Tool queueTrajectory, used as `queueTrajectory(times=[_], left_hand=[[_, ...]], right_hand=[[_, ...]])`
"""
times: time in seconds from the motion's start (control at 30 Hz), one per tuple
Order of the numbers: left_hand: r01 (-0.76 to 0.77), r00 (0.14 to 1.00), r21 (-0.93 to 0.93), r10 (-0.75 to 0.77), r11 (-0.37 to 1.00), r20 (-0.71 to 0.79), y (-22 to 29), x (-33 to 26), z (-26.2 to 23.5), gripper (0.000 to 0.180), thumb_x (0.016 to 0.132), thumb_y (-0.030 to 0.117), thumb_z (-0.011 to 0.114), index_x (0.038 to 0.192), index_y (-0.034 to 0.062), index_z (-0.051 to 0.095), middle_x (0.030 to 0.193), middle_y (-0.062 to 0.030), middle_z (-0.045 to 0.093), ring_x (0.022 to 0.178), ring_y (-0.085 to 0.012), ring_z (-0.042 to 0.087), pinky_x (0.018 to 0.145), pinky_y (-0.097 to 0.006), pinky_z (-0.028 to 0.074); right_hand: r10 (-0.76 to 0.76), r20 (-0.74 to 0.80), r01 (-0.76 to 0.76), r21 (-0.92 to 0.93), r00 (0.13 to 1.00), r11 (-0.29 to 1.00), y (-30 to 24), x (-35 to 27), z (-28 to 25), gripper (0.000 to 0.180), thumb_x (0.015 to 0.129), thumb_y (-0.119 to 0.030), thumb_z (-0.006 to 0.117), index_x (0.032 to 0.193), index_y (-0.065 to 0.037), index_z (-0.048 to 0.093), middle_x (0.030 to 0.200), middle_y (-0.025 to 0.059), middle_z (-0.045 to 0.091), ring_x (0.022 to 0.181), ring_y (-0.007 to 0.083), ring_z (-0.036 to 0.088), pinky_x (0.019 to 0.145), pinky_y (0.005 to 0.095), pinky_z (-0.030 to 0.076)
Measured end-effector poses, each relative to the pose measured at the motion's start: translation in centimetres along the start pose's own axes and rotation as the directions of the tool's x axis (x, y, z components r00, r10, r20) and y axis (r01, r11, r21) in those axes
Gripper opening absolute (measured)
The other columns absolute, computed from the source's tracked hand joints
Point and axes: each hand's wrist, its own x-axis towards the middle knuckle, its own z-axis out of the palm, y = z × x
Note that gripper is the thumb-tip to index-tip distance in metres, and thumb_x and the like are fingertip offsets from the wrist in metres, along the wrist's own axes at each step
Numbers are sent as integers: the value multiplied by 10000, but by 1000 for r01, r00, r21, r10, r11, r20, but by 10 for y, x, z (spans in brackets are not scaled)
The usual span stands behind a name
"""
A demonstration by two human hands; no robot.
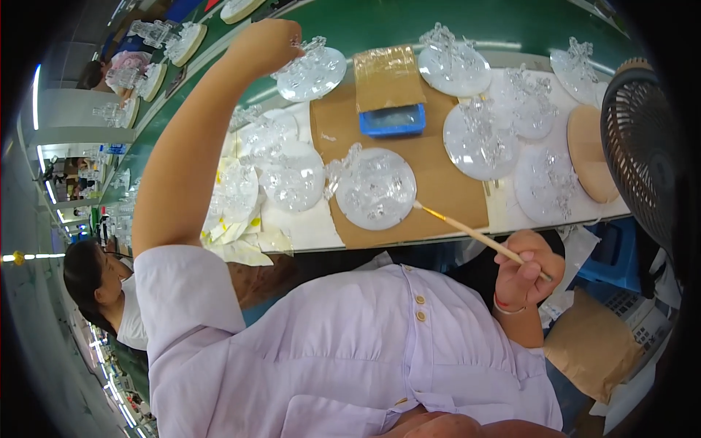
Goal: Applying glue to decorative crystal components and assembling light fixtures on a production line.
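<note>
My right hand [529, 270] is closed around a thin wooden paintbrush [467, 232], held near the front edge of the table. The brush tip points left, at the right rim of a round white base [376, 188] that carries clear, glassy pieces. My left arm stretches to the far left, and my left hand [269, 45] has its fingers curled in at a clear ornament [314, 55] on another round white base [315, 79]. The back of the hand partly hides those fingertips.
A blue tray [393, 121] sits under a tape-covered cardboard flap [388, 77] on a brown cardboard sheet [453, 208]. Several similar ornaments [480, 139] stand on both sides. A black fan [642, 153] is at right; a person [95, 281] sits at left.
</note>
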Motion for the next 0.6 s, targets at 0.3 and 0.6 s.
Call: queueTrajectory(times=[0.3,0.6], left_hand=[[5,986,-156,-31,988,-165,38,-93,28,460,806,297,703,1198,92,574,1083,-114,656,973,-307,626,834,-405,491],[-686,663,205,716,698,-220,83,-164,16,406,765,54,580,1167,108,595,1357,-85,496,1068,-259,570,918,-373,477]], right_hand=[[-151,-59,153,27,987,988,-14,-8,10,250,1004,-260,450,1084,-24,432,768,223,597,527,199,536,485,295,459],[-63,57,74,-211,996,975,-30,-40,6,247,996,-219,467,1108,0,447,884,240,613,668,232,610,622,310,517]])
